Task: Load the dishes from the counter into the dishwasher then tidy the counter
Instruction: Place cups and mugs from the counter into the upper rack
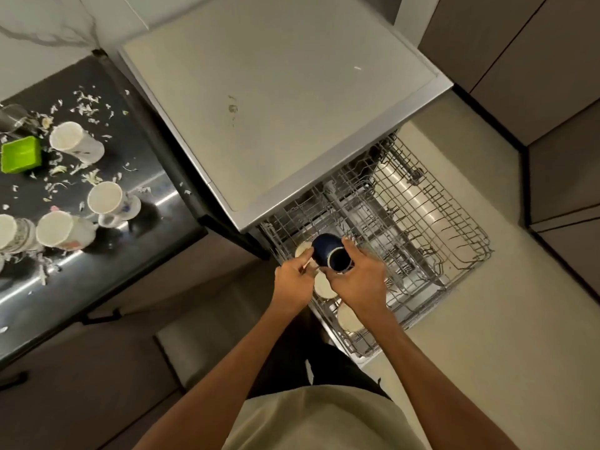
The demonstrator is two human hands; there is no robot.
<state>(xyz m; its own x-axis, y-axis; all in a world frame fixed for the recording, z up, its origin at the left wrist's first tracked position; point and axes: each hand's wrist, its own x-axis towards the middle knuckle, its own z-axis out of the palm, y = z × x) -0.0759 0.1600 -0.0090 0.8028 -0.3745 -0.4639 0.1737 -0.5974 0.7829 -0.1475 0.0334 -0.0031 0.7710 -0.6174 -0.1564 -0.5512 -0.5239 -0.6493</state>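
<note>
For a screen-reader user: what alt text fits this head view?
Both hands, left hand and right hand, hold a dark blue ceramic mug over the pulled-out wire dishwasher rack. White mugs and food scraps litter the black counter at left.

Both hands hold a dark blue ceramic mug on its side over the near-left corner of the pulled-out grey wire dishwasher rack. The right hand curls its grip round the mug's open end; the left hand pinches the mug's closed end. Pale round dishes sit in the rack just below the hands. To the far left, the dark glossy counter carries several white mugs, a bright green square plastic container and scattered pale scraps.
</note>
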